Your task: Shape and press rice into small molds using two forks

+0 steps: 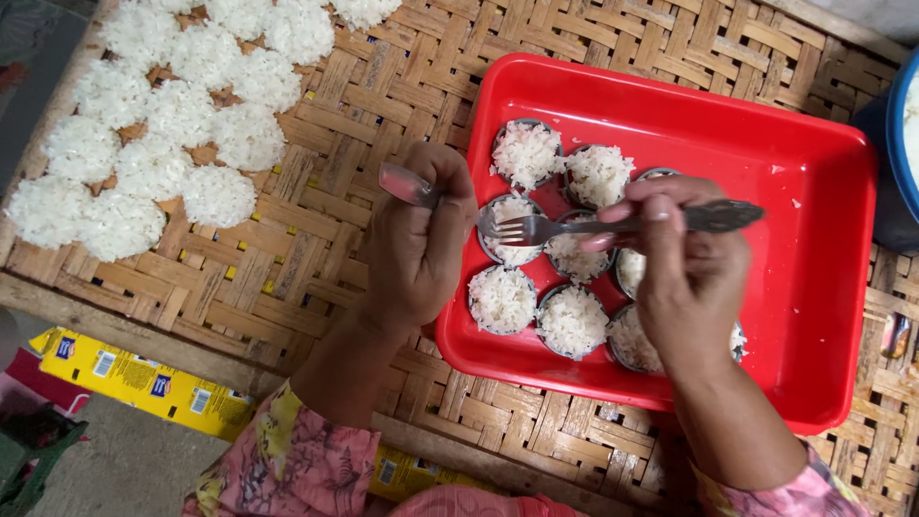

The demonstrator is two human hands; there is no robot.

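Your pink floral sleeves (297, 460) frame the scene above a woven bamboo desk (383, 96). Far left of the red tray (814, 191), round white rice cakes (144, 144) lie in rows on the weave. Your left hand (416, 239), just left of the tray's edge, has its grip closed around a spoon (407, 184). Over the tray, your right hand (684, 258) pinches a metal fork (613, 225), tines pointing left above small round moulds packed with rice (546, 239). A blue container (895, 163) sits right of the tray.
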